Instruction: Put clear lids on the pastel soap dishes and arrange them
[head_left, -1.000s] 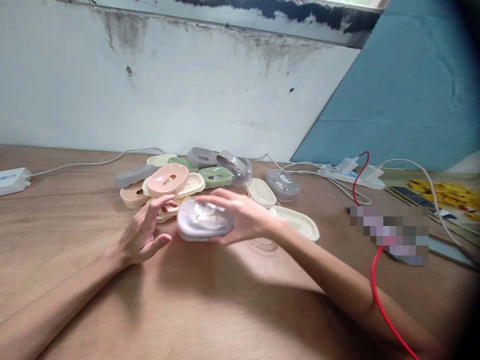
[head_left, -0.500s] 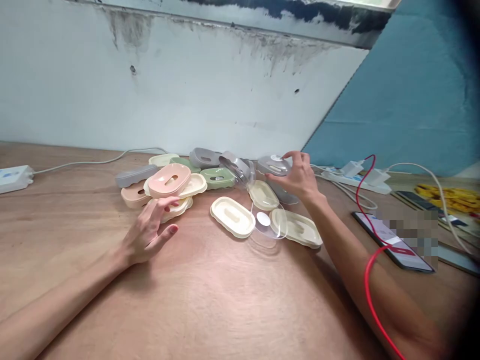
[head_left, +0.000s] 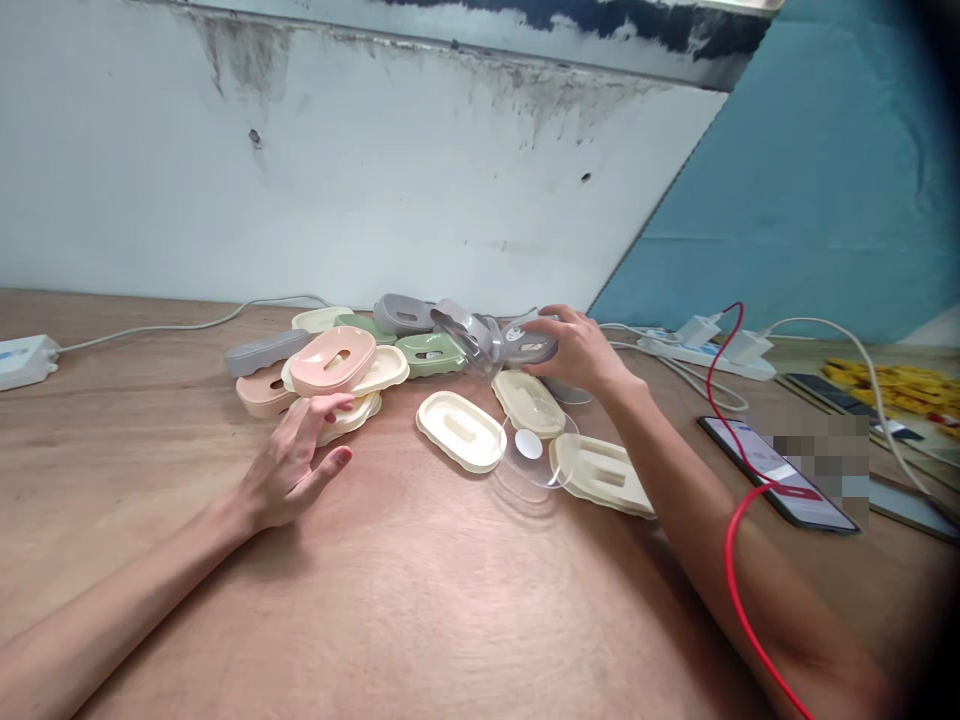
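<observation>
Grey box (head_left: 527,346) is pinched in our right hand (head_left: 577,352), near the wall (head_left: 375,180); our left hand (head_left: 289,462) is loosely spread near the pink dish (head_left: 330,378). Between them lie a cream tray (head_left: 460,432) and clear lid (head_left: 531,447); our phone (head_left: 772,468) lies farther right.

Near the worktop's (head_left: 450,580) back edge, the right hand (head_left: 583,350) holds a grey box (head_left: 529,346); the left hand (head_left: 289,468) is beside cream lids (head_left: 360,414).
</observation>
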